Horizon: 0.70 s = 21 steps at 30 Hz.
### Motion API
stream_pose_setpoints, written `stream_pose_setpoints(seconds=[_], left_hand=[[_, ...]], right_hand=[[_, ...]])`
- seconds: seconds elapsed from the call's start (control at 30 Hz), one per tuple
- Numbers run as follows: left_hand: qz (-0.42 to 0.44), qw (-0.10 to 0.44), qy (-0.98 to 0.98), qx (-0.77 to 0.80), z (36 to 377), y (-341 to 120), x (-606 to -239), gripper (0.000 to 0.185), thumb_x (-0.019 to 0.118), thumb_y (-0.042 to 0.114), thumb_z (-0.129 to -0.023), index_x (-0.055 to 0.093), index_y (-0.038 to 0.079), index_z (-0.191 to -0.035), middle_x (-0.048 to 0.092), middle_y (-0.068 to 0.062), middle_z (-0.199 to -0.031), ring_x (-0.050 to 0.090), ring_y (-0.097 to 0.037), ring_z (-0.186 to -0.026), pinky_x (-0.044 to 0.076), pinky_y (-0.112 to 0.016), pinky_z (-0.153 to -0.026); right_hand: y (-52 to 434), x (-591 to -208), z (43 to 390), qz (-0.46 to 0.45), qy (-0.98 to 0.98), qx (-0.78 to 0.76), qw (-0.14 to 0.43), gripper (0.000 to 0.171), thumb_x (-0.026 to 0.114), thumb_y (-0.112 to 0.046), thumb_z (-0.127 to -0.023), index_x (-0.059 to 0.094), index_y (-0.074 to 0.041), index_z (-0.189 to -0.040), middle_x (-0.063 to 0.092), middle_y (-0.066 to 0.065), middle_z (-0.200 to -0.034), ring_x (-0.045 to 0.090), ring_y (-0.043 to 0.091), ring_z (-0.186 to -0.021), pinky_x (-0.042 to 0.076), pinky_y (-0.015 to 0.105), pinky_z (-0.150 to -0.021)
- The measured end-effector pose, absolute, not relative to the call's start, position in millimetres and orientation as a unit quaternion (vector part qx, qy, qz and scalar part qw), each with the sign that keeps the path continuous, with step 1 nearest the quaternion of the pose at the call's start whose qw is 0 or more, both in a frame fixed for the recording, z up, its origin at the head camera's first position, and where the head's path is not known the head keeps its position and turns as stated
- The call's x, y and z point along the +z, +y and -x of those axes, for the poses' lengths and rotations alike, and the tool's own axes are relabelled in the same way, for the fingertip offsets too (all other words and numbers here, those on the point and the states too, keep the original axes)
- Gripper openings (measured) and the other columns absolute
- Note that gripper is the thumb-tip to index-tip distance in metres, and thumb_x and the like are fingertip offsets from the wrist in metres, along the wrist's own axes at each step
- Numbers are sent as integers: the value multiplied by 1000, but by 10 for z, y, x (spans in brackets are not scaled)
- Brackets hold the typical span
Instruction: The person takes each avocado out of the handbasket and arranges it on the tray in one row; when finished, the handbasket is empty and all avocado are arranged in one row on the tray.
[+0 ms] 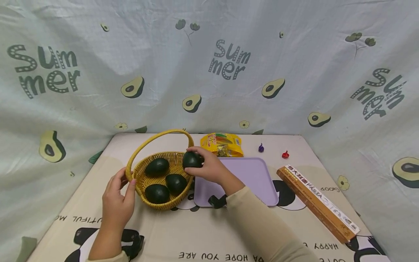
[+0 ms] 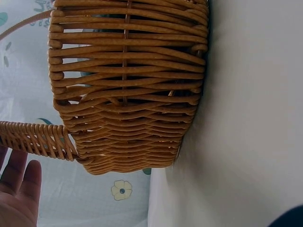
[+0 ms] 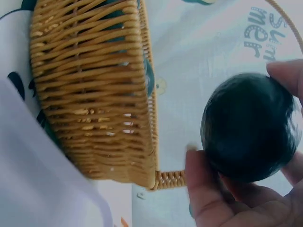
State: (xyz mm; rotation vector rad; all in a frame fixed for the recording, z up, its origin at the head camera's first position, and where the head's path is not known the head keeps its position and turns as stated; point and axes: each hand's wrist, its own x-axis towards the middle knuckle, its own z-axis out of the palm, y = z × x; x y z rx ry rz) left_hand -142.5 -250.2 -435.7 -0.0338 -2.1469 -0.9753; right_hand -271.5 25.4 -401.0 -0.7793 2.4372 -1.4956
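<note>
right hand (image 1: 209,168) grips avocado (image 1: 191,159) over basket (image 1: 141,180) right rim | tray (image 1: 255,174) just right | left hand (image 1: 118,198) loose-fingered at handle base

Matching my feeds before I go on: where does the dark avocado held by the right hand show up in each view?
Head: avocado at centre, over the basket's right rim, held by the right hand.
Left wrist: not in it; only the basket's wall shows.
Right wrist: avocado at right, between the fingers.
Shared landmark: the wicker basket.
</note>
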Motion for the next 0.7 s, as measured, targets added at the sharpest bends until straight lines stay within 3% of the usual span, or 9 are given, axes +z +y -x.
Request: stream_pose_setpoints(seconds=[0.17, 0.27, 0.4, 0.5, 0.7], left_hand=[[14, 381, -842, -382, 1404, -2511, -4351, 47, 67, -2, -96, 54, 0, -142, 63, -18, -123, 61, -34, -117, 36, 1, -102], [14, 381, -841, -383, 1401, -2511, -4346, 48, 66, -2, -96, 54, 1, -142, 63, -18, -123, 62, -35, -117, 36, 1, -103], [16, 382, -840, -385, 1399, -2508, -4340, 48, 66, -3, -96, 54, 1, -142, 63, -18, -122, 62, -35, -118, 36, 1, -103], [15, 383, -841, -383, 1404, -2512, -4345, 47, 66, -2, -96, 54, 0, -142, 63, -18, -122, 61, -34, -118, 36, 1, -103], [19, 385, -838, -386, 1409, -2516, -4357, 47, 66, -2, -97, 55, 0, -142, 63, -23, -121, 62, -26, -116, 36, 1, -103]], right_hand=[[332, -4084, 2738, 267, 816, -509, 61, 49, 74, -32, -93, 60, -33, -140, 55, -6, -147, 56, 25, -127, 58, 47, -97], [388, -4136, 2756, 265, 817, -510, 54, 52, 76, -28, -91, 61, -24, -141, 53, -6, -149, 56, 23, -128, 56, 47, -101], [451, -4201, 2770, 239, 830, -499, 68, 64, 84, -27, -83, 58, -25, -142, 54, -5, -147, 56, 23, -127, 55, 48, -104], [477, -4261, 2784, 221, 841, -489, 78, 64, 86, -29, -81, 59, -29, -138, 55, -3, -144, 58, 23, -123, 56, 46, -102], [498, -4360, 2795, 207, 851, -475, 88, 67, 88, -32, -78, 61, -26, -139, 60, 1, -140, 61, 25, -119, 56, 46, -99]])
